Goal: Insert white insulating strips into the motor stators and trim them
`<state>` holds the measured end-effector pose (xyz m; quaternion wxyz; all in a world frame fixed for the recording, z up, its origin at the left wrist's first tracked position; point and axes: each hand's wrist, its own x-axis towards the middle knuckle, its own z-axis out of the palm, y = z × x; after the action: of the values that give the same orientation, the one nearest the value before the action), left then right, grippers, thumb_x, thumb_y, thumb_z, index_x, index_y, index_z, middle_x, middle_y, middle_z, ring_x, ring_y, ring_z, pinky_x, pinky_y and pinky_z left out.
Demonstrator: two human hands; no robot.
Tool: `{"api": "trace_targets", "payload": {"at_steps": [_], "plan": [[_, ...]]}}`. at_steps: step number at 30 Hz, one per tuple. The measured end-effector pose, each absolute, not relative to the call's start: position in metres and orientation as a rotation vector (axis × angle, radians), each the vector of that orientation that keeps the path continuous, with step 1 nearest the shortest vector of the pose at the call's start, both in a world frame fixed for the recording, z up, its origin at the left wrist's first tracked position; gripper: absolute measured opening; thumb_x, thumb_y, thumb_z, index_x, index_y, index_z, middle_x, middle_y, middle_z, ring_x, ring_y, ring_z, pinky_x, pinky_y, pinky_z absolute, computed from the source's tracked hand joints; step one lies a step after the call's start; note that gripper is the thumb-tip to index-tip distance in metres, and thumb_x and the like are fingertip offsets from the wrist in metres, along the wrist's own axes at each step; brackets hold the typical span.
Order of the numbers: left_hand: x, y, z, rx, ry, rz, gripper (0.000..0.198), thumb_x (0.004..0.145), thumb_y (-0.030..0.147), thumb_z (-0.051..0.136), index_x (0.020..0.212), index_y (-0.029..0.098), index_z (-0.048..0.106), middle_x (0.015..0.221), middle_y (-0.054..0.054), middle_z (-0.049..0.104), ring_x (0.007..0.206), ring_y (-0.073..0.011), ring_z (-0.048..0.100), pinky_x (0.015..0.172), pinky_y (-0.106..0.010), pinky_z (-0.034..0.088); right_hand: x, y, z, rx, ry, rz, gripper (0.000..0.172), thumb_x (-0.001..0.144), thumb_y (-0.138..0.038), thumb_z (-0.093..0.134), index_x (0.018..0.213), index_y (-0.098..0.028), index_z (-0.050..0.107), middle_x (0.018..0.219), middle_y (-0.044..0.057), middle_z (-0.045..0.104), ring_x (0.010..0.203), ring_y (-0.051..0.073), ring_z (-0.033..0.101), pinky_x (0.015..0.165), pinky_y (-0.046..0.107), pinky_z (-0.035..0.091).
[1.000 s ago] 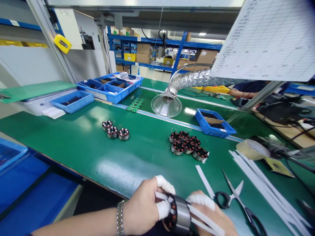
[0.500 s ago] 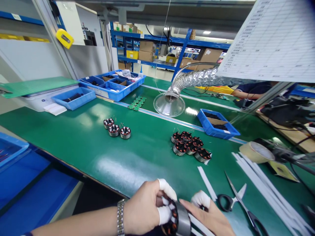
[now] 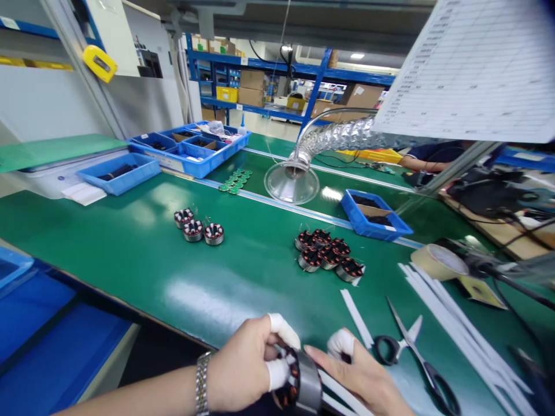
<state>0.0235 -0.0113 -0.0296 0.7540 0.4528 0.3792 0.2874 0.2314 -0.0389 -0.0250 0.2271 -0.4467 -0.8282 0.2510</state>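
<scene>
Head view: the left hand [image 3: 240, 370], in white finger cots [image 3: 277, 374], grips a metal-cased, copper-wound motor stator [image 3: 301, 378] at the near edge of the glossy green desk [image 3: 143, 271], the right hand [image 3: 359, 378] open just beside it.

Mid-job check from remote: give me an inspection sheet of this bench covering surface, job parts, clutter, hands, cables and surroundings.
surface: glossy green bench top, with patches of glare.
job's things: cylindrical stator with orange windings and a silver metal ring, with flat white strips running from it.
clutter: steel scissors with black handles, a beige tape roll, a trio of similar stators, a larger cluster of stators.
hands: left hand, with white finger cots and a metal wristwatch, grips the stator; right hand, also with a white finger cot, sits close beside it.
cables: thin black cables at far right.
surroundings: blue steel shelving with cardboard boxes, a foil-ducted fume hood, a co-worker's forearm.
</scene>
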Motion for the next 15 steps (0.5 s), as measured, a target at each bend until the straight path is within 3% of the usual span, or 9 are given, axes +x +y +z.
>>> {"api": "trace_targets", "payload": {"at_steps": [4,7,11,15], "plan": [[0.019,-0.005,-0.027,0.789,0.844,0.682,0.017,0.068,0.008,0.053,0.083,0.017,0.049,0.073,-0.002,0.064,0.062,-0.0139,0.062,0.051,-0.022,0.045,0.257,-0.027,-0.037,-1.491,-2.260,0.137,0.031,0.084,-0.024,0.042,0.111,-0.020,0.057,0.094,0.007,0.064,0.086,0.017,0.061,0.073,0.026,0.050],[0.013,0.002,-0.026,0.604,0.844,0.792,0.024,0.074,0.013,0.054,0.097,0.018,0.048,0.091,-0.007,0.066,0.081,-0.0197,0.065,0.064,-0.026,0.049,0.280,-0.015,-0.046,-1.749,-2.133,-0.156,0.024,0.083,-0.026,0.043,0.091,-0.015,0.063,0.077,0.008,0.064,0.071,0.020,0.061,0.065,0.031,0.050],[0.009,0.009,-0.028,0.472,0.823,0.932,0.035,0.073,0.013,0.059,0.106,0.019,0.049,0.101,-0.009,0.065,0.093,-0.0239,0.062,0.080,-0.033,0.048,0.278,-0.009,-0.049,-1.911,-2.134,-0.209,0.016,0.078,-0.019,0.050,0.070,-0.017,0.063,0.069,0.008,0.059,0.071,0.023,0.055,0.066,0.036,0.046],[0.011,0.008,-0.028,0.434,0.874,0.929,0.036,0.069,0.010,0.063,0.103,0.018,0.053,0.093,-0.007,0.068,0.083,-0.0212,0.066,0.073,-0.028,0.052,0.259,-0.009,-0.044,-1.993,-2.162,-0.171,0.014,0.077,-0.014,0.051,0.068,-0.017,0.062,0.070,0.008,0.057,0.074,0.023,0.053,0.066,0.034,0.045]]}}
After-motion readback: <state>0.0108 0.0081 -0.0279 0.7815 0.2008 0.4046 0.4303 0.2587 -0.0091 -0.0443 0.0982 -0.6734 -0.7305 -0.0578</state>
